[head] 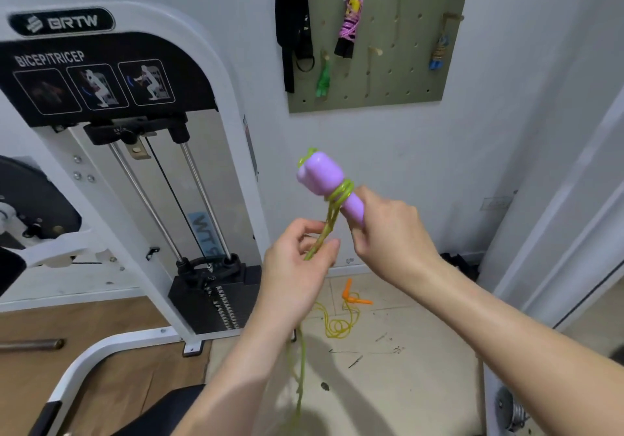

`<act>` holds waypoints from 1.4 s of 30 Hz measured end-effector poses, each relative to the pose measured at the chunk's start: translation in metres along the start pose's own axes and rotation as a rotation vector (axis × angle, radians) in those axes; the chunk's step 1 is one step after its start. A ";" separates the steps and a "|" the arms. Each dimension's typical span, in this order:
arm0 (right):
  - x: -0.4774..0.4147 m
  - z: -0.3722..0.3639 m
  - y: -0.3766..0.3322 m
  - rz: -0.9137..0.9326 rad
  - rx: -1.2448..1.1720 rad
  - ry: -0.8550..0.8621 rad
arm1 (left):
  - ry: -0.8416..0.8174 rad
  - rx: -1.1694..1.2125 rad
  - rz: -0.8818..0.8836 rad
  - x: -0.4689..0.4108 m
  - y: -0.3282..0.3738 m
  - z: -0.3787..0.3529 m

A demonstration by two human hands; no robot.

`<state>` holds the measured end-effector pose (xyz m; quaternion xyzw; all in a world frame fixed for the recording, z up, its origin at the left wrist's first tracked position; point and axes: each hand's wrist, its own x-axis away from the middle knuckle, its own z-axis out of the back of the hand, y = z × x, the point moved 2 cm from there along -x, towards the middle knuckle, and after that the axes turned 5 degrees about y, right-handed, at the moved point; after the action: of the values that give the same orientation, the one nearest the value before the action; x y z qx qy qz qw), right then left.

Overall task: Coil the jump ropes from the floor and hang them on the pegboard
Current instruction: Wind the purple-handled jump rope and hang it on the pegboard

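A white weight machine (111, 152) labelled BICEP/TRICEP fills the left side, its black plate stack standing at the base near the wall. To its right, high on the wall, hangs the green pegboard (388, 74), which already carries black straps (292, 23) at its left edge, a bundle wound in pink cord (351, 27), a small green bundle (323, 79) and a blue-handled bundle (439, 52), each on its own peg and apart from the others. The pale tiled floor (422, 385) lies below. In front of the wall, at mid-height, the right hand (391, 236) has its fingers curled round the narrow lower end of the purple handles (320, 172), which tilt up and to the left. The left hand (297, 267), just beside it, pinches the green rope (329, 223) between thumb and fingertips. That rope is wound in several turns round the neck of the handles, runs down through the left hand and hangs slack toward the floor. Beyond the hands, a yellow rope (341, 324) with orange handles (353, 295) lies in loose loops on the tiles close to the wall
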<state>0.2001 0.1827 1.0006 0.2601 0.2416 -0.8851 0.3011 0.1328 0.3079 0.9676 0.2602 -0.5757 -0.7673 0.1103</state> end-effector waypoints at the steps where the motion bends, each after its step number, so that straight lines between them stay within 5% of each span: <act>1: -0.005 0.000 0.002 -0.065 -0.091 -0.047 | 0.008 -0.140 -0.094 -0.001 -0.001 0.002; 4: -0.015 0.001 0.005 -0.152 -0.231 -0.140 | 0.000 -0.285 -0.159 -0.007 0.001 0.012; 9: -0.014 0.003 0.006 -0.059 0.115 -0.209 | -0.077 -0.627 -0.228 -0.010 0.020 0.023; 14: -0.021 0.001 -0.011 0.006 0.348 -0.288 | -0.093 -1.260 -0.654 -0.001 0.035 0.018; 19: -0.023 0.001 -0.017 0.066 0.506 -0.557 | -0.206 -1.365 -0.976 -0.006 0.044 0.025; 24: -0.018 -0.004 -0.034 0.235 0.593 -0.715 | -0.267 -1.195 -1.157 -0.016 0.047 0.034; 30: -0.003 0.017 -0.044 0.607 0.634 -0.684 | -0.632 -0.924 -0.765 -0.037 0.050 0.057; 36: -0.004 0.024 -0.033 0.957 0.462 -0.341 | -0.767 -0.318 -0.149 -0.043 0.048 0.053; 42: -0.009 0.028 -0.021 1.057 0.320 -0.120 | -0.730 -0.016 -0.024 -0.046 0.032 0.046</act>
<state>0.1834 0.1845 1.0331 0.3375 -0.0770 -0.6525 0.6741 0.1434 0.3574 1.0201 -0.0249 -0.5680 -0.8153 -0.1096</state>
